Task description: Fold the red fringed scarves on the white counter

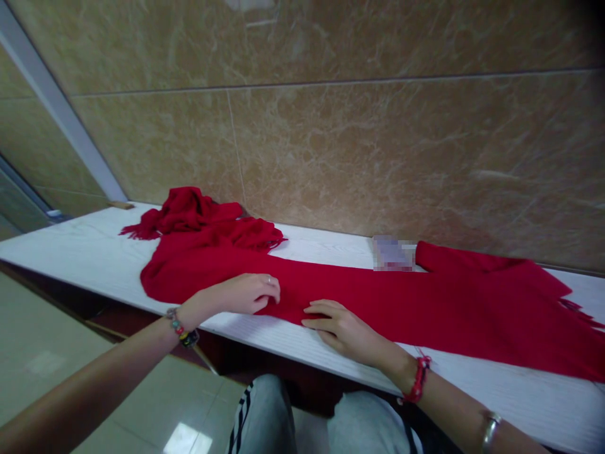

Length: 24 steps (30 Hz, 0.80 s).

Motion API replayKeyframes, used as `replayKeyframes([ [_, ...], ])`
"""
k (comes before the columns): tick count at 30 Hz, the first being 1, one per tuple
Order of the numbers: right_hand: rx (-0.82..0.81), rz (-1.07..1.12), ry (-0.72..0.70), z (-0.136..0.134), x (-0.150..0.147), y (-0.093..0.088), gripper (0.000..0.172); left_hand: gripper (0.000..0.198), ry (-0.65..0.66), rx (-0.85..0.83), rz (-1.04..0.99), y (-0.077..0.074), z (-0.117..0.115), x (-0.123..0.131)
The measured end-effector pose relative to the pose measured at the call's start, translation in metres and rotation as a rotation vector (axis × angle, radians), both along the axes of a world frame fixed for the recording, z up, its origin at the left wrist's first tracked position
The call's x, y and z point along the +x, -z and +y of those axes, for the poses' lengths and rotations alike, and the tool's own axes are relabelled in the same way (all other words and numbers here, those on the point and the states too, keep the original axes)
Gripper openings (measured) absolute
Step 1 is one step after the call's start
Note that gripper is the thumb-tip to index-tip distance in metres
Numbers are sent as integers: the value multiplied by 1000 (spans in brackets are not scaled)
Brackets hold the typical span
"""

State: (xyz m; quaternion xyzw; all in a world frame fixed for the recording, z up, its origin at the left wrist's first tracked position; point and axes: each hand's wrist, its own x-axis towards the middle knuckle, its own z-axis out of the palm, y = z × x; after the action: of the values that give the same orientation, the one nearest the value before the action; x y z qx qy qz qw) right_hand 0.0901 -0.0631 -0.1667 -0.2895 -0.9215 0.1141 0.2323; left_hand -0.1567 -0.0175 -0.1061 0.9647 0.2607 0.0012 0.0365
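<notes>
A long red scarf [425, 302] lies stretched along the white tabletop, its fringe at the far right. Its left part bends round into a crumpled heap. My left hand [248, 293] rests at the scarf's near edge with its fingers curled in on the cloth; the fingertips are partly hidden. To the right of it, my right hand [343, 328] lies over the same edge, fingers stretched out and slightly apart, palm down. The two hands are a short way apart.
A bunched red fringed cloth [189, 211] sits at the back left of the white table [61, 246]. A blurred small packet [393, 253] and a folded red cloth [491, 260] lie by the marbled tile wall [378, 157]. My knees [269, 410] are below the front edge.
</notes>
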Motion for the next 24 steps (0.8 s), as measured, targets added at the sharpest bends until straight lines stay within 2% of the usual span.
replayKeyframes([
  [3, 4, 6, 5, 1, 0, 1, 30, 30, 62, -37, -40, 4, -9, 8],
  [10, 18, 25, -1, 1, -1, 1, 30, 23, -40, 100, 101, 3, -1, -7],
  [15, 24, 18, -4, 1, 0, 1, 30, 34, 49, -33, -13, 9, -10, 1],
  [18, 24, 11, -11, 2, 0, 3, 31, 34, 1, -40, 16, 10, -8, -12],
  [22, 24, 8, -16, 1, 1, 2, 31, 27, -80, -19, 98, 5, 5, -40],
  [24, 23, 3, -15, 1, 0, 1, 31, 27, -86, -30, 103, 3, 7, -40],
])
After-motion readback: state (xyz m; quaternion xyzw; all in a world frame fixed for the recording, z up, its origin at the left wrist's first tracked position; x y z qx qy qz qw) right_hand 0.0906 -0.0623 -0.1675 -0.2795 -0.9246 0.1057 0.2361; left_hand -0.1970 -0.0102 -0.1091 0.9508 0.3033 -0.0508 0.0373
